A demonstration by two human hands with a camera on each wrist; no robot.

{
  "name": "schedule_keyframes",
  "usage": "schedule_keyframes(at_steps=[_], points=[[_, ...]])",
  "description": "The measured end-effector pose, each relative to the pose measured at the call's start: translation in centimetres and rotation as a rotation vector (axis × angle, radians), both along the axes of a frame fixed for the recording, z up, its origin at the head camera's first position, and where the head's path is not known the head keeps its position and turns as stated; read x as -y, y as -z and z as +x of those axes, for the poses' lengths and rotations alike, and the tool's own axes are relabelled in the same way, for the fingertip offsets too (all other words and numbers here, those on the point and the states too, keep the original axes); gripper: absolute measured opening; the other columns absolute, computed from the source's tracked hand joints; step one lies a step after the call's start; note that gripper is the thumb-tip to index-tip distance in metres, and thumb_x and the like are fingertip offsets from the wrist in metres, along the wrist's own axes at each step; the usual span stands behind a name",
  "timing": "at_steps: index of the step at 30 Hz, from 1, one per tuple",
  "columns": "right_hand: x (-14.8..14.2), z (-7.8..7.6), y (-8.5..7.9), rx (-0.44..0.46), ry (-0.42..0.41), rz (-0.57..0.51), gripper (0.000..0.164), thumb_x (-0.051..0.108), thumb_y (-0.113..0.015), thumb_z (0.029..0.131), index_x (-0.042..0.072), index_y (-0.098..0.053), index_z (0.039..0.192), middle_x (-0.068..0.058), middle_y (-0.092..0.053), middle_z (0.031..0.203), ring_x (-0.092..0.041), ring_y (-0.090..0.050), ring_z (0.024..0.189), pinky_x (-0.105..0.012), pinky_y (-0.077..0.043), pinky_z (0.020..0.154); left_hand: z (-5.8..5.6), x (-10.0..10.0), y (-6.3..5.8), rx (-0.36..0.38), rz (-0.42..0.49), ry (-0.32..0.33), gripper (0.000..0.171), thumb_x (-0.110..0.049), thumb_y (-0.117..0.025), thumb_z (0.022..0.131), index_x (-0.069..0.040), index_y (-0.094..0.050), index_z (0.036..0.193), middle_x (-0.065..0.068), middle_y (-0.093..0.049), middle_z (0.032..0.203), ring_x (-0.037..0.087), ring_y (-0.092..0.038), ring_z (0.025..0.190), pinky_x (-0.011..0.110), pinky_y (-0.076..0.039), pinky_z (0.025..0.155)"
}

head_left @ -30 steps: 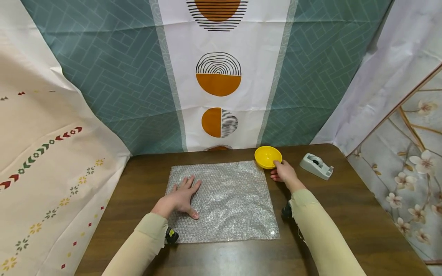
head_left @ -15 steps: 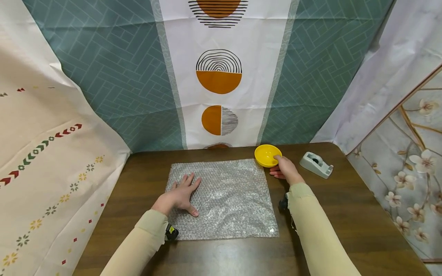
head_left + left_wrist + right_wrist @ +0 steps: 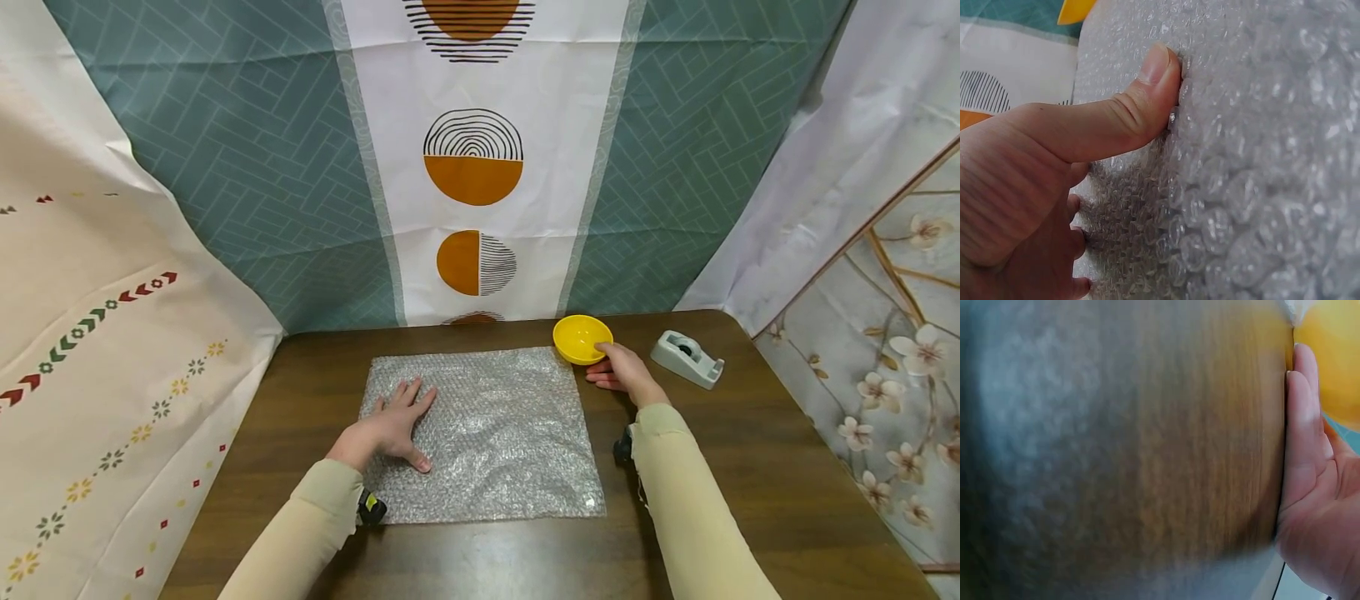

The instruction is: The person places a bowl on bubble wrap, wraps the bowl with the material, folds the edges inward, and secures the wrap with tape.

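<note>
A sheet of clear bubble wrap lies flat on the dark wooden table. My left hand rests on its left part with fingers and thumb spread; in the left wrist view the thumb touches the bubbles. At the sheet's far right corner stands a small yellow bowl. My right hand holds the bowl by its near right rim, thumb over the edge and other fingers low against the outside. In the right wrist view those fingers lie along the tabletop beside the bowl's wall.
A pale grey tape dispenser stands to the right of the bowl. The wooden table reaches back to a hanging patterned cloth. More cloths hang along the left and right sides.
The view shifts very slightly. Both hands stay in nearly the same place, and the bowl and bubble wrap have not visibly moved on the table.
</note>
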State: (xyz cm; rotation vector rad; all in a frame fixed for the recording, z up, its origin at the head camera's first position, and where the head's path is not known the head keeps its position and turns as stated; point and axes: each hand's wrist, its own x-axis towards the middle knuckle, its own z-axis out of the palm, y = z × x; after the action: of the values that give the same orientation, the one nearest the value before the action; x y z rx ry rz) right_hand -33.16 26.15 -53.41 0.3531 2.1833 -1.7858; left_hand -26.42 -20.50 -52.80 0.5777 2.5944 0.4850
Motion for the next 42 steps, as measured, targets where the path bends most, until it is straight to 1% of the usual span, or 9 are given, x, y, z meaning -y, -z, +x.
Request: schedule_keyframes(at_steps=[6, 9, 13, 17, 21, 24, 31, 35, 42], points=[[0.0, -0.2, 0.0, -0.010, -0.010, -0.006, 0.062, 0.045, -0.040, 0.115, -0.002, -0.036, 0.156, -0.005, -0.073, 0.094, -0.012, -0.076, 0.077, -0.024, -0.062, 0.074, -0.5, 0.4, 1.0, -0.019, -0.012, -0.005, 0.146, -0.056, -0.100, 0.062, -0.016, -0.015, 0.173, 0.019, 0.007, 0.178, 0.045, 0.009, 0.162, 0.076, 0.001, 0.122], [0.1, -0.1, 0.1, -0.014, -0.007, -0.011, 0.065, 0.048, -0.038, 0.115, -0.002, -0.036, 0.156, -0.005, -0.073, 0.092, -0.012, -0.076, 0.076, -0.024, -0.062, 0.074, 0.0, 0.0, -0.3, -0.004, -0.016, -0.013, 0.144, -0.053, -0.101, 0.062, -0.013, -0.017, 0.173, 0.021, 0.004, 0.178, 0.046, 0.007, 0.162, 0.076, 0.000, 0.122], [0.1, 0.1, -0.1, -0.018, -0.018, -0.010, 0.070, 0.053, -0.038, 0.114, -0.002, -0.034, 0.158, -0.006, -0.072, 0.095, -0.012, -0.076, 0.078, -0.025, -0.062, 0.076, 0.3, -0.1, -0.9, 0.014, -0.006, -0.015, 0.143, -0.054, -0.100, 0.065, -0.012, -0.016, 0.173, 0.023, 0.005, 0.178, 0.047, 0.009, 0.162, 0.076, -0.002, 0.122], [0.1, 0.3, -0.1, -0.021, -0.031, -0.018, 0.069, 0.051, -0.042, 0.114, -0.002, -0.034, 0.157, -0.007, -0.072, 0.096, -0.012, -0.076, 0.079, -0.025, -0.062, 0.076, -0.3, 0.5, 0.8, -0.002, 0.003, -0.002, 0.148, -0.061, -0.098, 0.061, -0.016, -0.014, 0.174, 0.020, 0.008, 0.178, 0.045, 0.012, 0.162, 0.077, 0.001, 0.121], [0.1, 0.5, 0.0, -0.026, -0.034, -0.015, 0.063, 0.045, -0.043, 0.115, -0.004, -0.035, 0.154, -0.006, -0.071, 0.097, -0.011, -0.076, 0.079, -0.025, -0.062, 0.076, -0.4, 0.4, 0.9, -0.007, -0.009, 0.003, 0.148, -0.061, -0.098, 0.061, -0.016, -0.014, 0.173, 0.020, 0.008, 0.178, 0.044, 0.011, 0.162, 0.075, 0.000, 0.122], [0.1, 0.6, 0.1, -0.034, -0.033, -0.003, 0.063, 0.045, -0.043, 0.115, -0.006, -0.037, 0.151, -0.007, -0.072, 0.098, -0.011, -0.075, 0.080, -0.025, -0.062, 0.076, -0.1, 0.0, 0.3, -0.004, -0.017, -0.004, 0.145, -0.058, -0.099, 0.062, -0.015, -0.016, 0.173, 0.020, 0.005, 0.178, 0.045, 0.009, 0.162, 0.075, -0.001, 0.122], [-0.1, 0.8, 0.3, -0.025, -0.058, 0.004, 0.068, 0.048, -0.042, 0.114, -0.006, -0.036, 0.156, -0.007, -0.076, 0.103, -0.011, -0.076, 0.083, -0.024, -0.061, 0.079, 1.4, -1.1, -2.4, 0.016, -0.034, -0.026, 0.137, -0.046, -0.101, 0.067, -0.011, -0.021, 0.172, 0.023, 0.001, 0.178, 0.046, 0.004, 0.162, 0.075, -0.004, 0.123], [-0.3, 0.8, 0.1, -0.045, -0.084, -0.009, 0.069, 0.047, -0.042, 0.115, -0.005, -0.033, 0.159, -0.009, -0.078, 0.111, -0.012, -0.076, 0.088, -0.025, -0.061, 0.082, 1.7, -1.2, -2.7, 0.002, -0.052, -0.034, 0.136, -0.045, -0.101, 0.068, -0.011, -0.021, 0.172, 0.024, 0.000, 0.177, 0.046, 0.002, 0.162, 0.074, -0.006, 0.123], [-0.5, 0.6, -0.1, -0.045, -0.099, -0.027, 0.069, 0.046, -0.041, 0.115, -0.005, -0.031, 0.160, -0.010, -0.077, 0.116, -0.012, -0.077, 0.090, -0.026, -0.061, 0.086, 1.3, -1.0, -2.5, 0.007, -0.034, -0.033, 0.137, -0.045, -0.101, 0.067, -0.010, -0.021, 0.172, 0.024, 0.000, 0.177, 0.046, 0.003, 0.162, 0.074, -0.005, 0.123]])
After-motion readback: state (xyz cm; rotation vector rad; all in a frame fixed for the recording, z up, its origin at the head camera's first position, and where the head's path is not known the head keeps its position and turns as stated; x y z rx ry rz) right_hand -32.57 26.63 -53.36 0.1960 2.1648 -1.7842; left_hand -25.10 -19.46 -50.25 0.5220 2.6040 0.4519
